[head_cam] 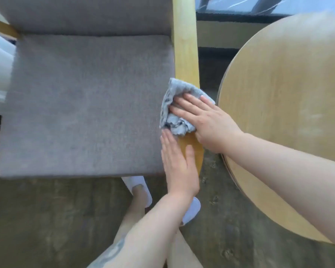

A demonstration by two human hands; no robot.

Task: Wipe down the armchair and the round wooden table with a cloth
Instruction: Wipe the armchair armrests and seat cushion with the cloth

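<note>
A: Head view, only 1 cam. Where's the cloth?

B: The cloth, blue-grey and bunched, sits on the wooden armrest of the armchair, near its front end. Right hand lies flat on it, fingers straight and spread, pressing down, not curled round it.

A: And the left hand?

B: Left hand is also flat, fingers straight and together, resting on the armrest's front tip w/ its edge against the seat cushion. Holds nothing. Looks like it's steadying the chair.

A: So how far along?

B: I'd say mid-armchair, on the armrest nearest the desk. The wood behind the cloth, towards the backrest, is paler; the bit under the left hand is darker, but that could be damp or just shade, frame's too soft to tell. Can't judge if the cushion or backrest got done; fabric shows no clear sign either way.

A: Other armrest?

B: Only a sliver of wood shows at top left, nothing to read there.

A: And the desk?

B: The round wooden desk is just beside the armrest, right forearm reaching over its edge. Top has faint streaks but no cloth on it; prob. not wiped yet, so that's 1 whole item left, plus whatever remains of the chair.

A: Anything else?

B: White slippers on the floor below, that's it.
</note>
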